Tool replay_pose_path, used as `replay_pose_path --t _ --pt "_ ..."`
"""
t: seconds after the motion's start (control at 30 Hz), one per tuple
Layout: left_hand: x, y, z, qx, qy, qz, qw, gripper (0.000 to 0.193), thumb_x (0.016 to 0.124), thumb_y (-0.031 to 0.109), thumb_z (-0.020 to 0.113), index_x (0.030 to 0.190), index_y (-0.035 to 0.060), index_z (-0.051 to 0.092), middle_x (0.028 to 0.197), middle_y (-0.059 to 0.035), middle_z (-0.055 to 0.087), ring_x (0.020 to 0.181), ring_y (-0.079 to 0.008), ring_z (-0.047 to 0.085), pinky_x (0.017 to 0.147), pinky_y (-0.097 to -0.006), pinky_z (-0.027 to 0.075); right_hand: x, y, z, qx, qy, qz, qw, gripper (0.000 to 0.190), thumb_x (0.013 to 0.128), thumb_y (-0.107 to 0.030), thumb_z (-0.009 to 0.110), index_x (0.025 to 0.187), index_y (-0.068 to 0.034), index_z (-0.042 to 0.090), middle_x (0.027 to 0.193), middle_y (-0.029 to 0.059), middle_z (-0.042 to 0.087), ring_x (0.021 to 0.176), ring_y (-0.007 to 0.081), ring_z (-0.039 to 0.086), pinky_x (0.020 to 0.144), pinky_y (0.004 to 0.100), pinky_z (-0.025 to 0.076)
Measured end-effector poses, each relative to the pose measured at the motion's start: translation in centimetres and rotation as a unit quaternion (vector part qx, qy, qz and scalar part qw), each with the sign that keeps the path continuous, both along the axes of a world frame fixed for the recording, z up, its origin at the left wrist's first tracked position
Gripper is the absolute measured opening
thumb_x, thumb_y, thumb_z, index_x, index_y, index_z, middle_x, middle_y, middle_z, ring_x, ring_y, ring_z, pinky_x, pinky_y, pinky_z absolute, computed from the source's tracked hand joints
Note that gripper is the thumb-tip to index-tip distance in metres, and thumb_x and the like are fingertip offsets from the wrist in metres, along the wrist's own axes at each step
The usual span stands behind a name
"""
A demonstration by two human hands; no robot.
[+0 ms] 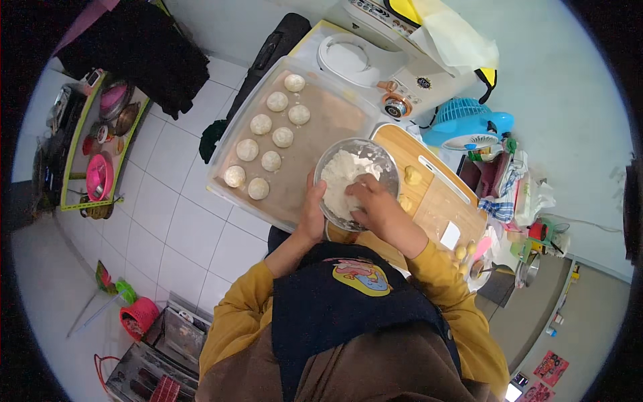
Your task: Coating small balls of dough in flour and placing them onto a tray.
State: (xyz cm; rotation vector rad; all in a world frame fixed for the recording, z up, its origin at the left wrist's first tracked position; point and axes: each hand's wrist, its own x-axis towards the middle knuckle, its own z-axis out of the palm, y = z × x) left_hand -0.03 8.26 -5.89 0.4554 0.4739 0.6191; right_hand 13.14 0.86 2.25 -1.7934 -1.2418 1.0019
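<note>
My left hand (313, 211) grips the near left rim of a clear round bowl (393, 187), which holds white flour (337, 176). With its fingers bent down into the flour, my right hand (374, 201) reaches over the bowl's near right side; whether its fingertips hold something is hidden. Behind and left of the bowl lies a shallow plastic tray lined with brown paper (331, 111). Several round, flour-dusted dough balls (283, 137) sit on its left part in two rows. Right of the bowl, a piece of yellow dough (413, 175) rests on a wooden board (394, 140).
A white stand mixer (427, 80) stands behind the tray, with a blue fan (467, 123) to its right. On the board lie a white scraper (450, 234) and small yellow balls (460, 252) near its right end. A shelf unit with a pink basin (99, 177) stands across the tiled floor.
</note>
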Motion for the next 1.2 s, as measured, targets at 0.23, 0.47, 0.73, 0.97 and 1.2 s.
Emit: replay_pose_path --t 0.23,0.47,0.73,0.97,1.2 --pt "-0.7 0.6 -0.6 0.007 0.035 0.053 0.998 0.050 0.091 0.035 0.038 0.130 0.0026 0.042 0.120 -0.0120 0.055 0.101 -0.0186 0.056 0.087 -0.0293 0.046 -0.2 1.5 0.6 0.015 -0.224 0.158 0.962 0.041 0.067 0.000 0.063 0.107 -0.003 0.058 0.099 0.0163 0.054 0.084 0.0330 0.054 0.076 0.0349 0.046" --pt "-1.6 1.9 -0.1 0.005 0.033 0.101 0.994 0.046 0.091 0.032 0.039 0.125 0.0026 0.047 0.116 -0.0119 0.057 0.099 -0.0183 0.057 0.084 -0.0293 0.047 0.6 2.8 -0.3 0.064 -0.125 0.131 0.981 0.038 0.071 0.002 0.059 0.108 -0.003 0.060 0.100 0.0141 0.059 0.083 0.0270 0.057 0.075 0.0309 0.046" --pt "-7.6 3.7 1.2 0.085 0.142 0.143 0.976 0.044 0.095 0.026 0.032 0.124 -0.0027 0.046 0.117 -0.0141 0.056 0.100 -0.0196 0.055 0.088 -0.0306 0.044 3.4 11.7 -0.4 0.009 0.372 -0.124 0.920 0.036 0.078 0.004 0.055 0.113 -0.003 0.058 0.106 0.0087 0.061 0.086 0.0144 0.059 0.073 0.0212 0.047" --pt "-12.6 3.6 3.3 0.030 0.186 0.260 0.947 0.049 0.094 0.033 0.034 0.128 -0.0002 0.042 0.121 -0.0156 0.054 0.105 -0.0223 0.055 0.090 -0.0324 0.043 5.0 19.8 -6.7 0.065 0.275 -0.171 0.944 0.035 0.077 0.003 0.056 0.111 -0.003 0.059 0.102 0.0092 0.062 0.087 0.0174 0.059 0.076 0.0240 0.047" --pt "-14.9 3.4 3.1 0.020 0.185 0.296 0.937 0.051 0.093 0.037 0.033 0.130 0.0012 0.041 0.123 -0.0155 0.053 0.107 -0.0235 0.054 0.090 -0.0332 0.043 5.0 22.9 -11.0 0.092 0.077 -0.184 0.976 0.031 0.077 -0.001 0.058 0.108 -0.003 0.060 0.099 0.0108 0.062 0.089 0.0218 0.059 0.079 0.0292 0.047"
